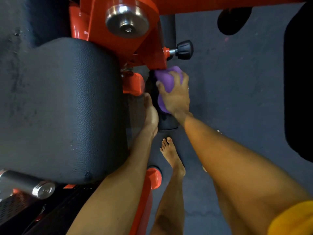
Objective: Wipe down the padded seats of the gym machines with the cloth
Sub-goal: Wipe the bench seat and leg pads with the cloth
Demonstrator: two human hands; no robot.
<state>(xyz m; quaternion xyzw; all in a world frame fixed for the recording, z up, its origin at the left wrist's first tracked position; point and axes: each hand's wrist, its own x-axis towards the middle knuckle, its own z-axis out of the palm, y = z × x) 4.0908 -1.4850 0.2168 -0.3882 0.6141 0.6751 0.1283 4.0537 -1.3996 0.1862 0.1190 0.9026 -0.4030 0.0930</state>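
One crumpled purple cloth [165,80], soft and bunched into folds, sits just past centre at 12 o'clock. The right hand [177,99] grips it, fingers curled over the top, pressing it on the one black cylindrical roller pad [167,123]. The left hand [151,114] lies against the roller's 9 o'clock side, thumb along it. Its fingers are hidden, so I can't tell its grip. One big black textured seat pad [64,107] fills 9 o'clock, beside the orange steel frame [135,39]. One black knob [184,49] sits at 1 o'clock of the cloth.

Pebbled matt black seat pad [62,106], glossy orange-painted metal frame [118,22], soft purple cloth [165,80]
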